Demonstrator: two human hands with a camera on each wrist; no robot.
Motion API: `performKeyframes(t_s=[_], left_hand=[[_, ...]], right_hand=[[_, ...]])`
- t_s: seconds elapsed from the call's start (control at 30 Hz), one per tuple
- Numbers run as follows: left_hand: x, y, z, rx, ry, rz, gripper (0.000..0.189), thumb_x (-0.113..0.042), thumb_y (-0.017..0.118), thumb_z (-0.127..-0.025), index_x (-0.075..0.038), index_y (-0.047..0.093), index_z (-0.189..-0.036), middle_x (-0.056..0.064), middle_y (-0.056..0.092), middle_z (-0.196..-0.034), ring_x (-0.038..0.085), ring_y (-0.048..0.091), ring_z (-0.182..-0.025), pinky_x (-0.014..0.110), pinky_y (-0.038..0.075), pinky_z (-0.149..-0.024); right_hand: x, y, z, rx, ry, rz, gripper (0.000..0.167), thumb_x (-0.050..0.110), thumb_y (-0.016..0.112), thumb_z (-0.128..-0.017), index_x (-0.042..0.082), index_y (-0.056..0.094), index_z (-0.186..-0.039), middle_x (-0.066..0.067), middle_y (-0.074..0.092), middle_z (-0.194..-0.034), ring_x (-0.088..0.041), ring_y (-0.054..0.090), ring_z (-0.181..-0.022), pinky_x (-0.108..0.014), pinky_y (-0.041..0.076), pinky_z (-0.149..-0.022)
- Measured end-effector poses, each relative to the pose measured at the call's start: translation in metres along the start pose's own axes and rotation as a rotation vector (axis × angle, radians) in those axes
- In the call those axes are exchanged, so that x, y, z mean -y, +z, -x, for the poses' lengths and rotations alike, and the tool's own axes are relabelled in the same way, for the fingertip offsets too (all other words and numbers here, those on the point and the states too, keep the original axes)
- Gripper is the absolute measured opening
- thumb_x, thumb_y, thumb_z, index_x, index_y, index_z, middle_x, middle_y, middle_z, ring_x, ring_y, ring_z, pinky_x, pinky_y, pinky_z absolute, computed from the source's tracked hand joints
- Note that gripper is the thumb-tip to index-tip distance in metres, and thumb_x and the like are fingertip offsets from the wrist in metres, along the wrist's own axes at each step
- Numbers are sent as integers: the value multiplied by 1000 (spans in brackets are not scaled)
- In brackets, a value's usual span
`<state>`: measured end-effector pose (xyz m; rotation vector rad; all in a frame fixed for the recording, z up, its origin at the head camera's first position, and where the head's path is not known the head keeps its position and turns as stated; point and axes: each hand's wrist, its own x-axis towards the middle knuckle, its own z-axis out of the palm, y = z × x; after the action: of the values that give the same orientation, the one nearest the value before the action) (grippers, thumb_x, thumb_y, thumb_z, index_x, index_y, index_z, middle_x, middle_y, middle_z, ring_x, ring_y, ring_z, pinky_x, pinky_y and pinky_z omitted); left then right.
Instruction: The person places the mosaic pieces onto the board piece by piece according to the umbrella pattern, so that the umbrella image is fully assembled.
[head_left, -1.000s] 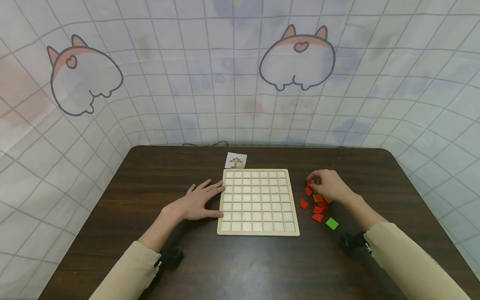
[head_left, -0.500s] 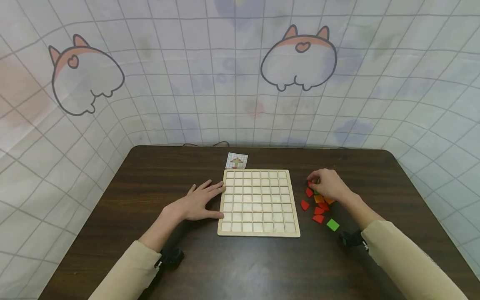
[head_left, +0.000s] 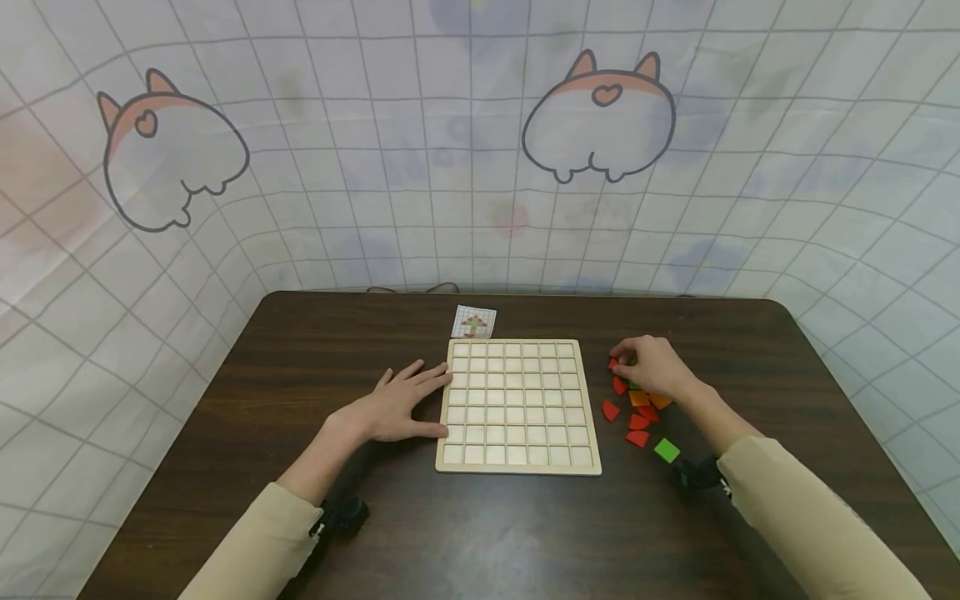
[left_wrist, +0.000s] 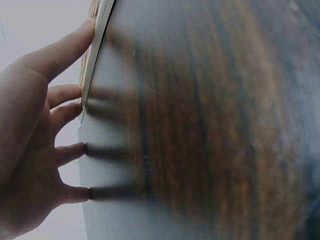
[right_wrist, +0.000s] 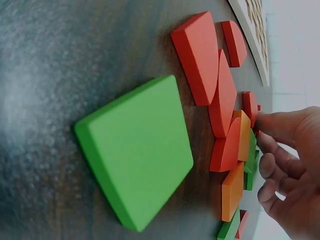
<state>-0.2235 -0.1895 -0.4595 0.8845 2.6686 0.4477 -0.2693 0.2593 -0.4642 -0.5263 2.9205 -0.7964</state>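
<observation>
A pale wooden grid board point(head_left: 517, 407) lies flat on the table, its square cells bare. Against its left edge rests my left hand point(head_left: 401, 407), fingers spread, thumb and some fingertips touching the frame; the left wrist view shows the other fingertips on the tabletop. My right hand point(head_left: 655, 367), right of the board, pinches a small red piece point(head_left: 613, 364) between thumb and fingers, mostly hidden in the right wrist view. Below that hand lie several red quarter-round pieces point(head_left: 638, 437), orange pieces point(head_left: 638, 398) and green pieces, among them a green square point(right_wrist: 140, 155).
A small card point(head_left: 473, 322) with a coloured grid picture lies behind the board's upper left corner. The dark wooden table point(head_left: 495, 533) backs onto a tiled-pattern cloth point(head_left: 495, 167). A thin dark cable point(head_left: 442, 287) shows at the table's back edge.
My right hand has shifted slightly left with the red piece at its fingertips, away from the pile. My left hand stays against the board.
</observation>
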Motion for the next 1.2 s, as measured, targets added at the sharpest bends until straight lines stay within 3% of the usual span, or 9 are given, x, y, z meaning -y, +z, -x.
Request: performKeyframes(t_s=[0.43, 0.63, 0.8, 1.2], left_hand=[[0, 1, -2, 3, -4, -2, 90, -64, 64, -94, -19, 31, -164, 3, 19, -170, 38, 8, -155, 74, 7, -113], [1, 1, -1, 2, -5, 9, 91, -63, 66, -93, -18, 31, -164, 4, 20, -170, 39, 8, -155, 75, 7, -112], [1, 1, 0, 0, -3, 14, 91, -63, 67, -93, -18, 32, -163, 4, 20, -170, 40, 8, -155, 76, 7, -111], [0, 1, 0, -1, 7, 24, 90, -61, 67, -93, -17, 32, -163, 5, 20, -170, 41, 9, -155, 77, 7, -111]], right_hand=[[-2, -3, -2, 28, 11, -29, 20, 11, 72, -97, -4, 72, -111, -4, 68, -88, -16, 56, -67, -34, 47, -62], [0, -4, -4, 20, -4, -28, 22, 13, 71, -98, -4, 71, -112, -7, 71, -93, -19, 64, -75, -38, 53, -67], [7, -4, -5, 4, -37, -58, 23, 13, 70, -99, -4, 71, -115, -9, 73, -96, -25, 69, -86, -42, 56, -73], [26, 6, -12, -3, -85, -149, 22, 11, 69, -98, -1, 72, -116, -5, 73, -96, -23, 68, -87, -43, 55, -77]])
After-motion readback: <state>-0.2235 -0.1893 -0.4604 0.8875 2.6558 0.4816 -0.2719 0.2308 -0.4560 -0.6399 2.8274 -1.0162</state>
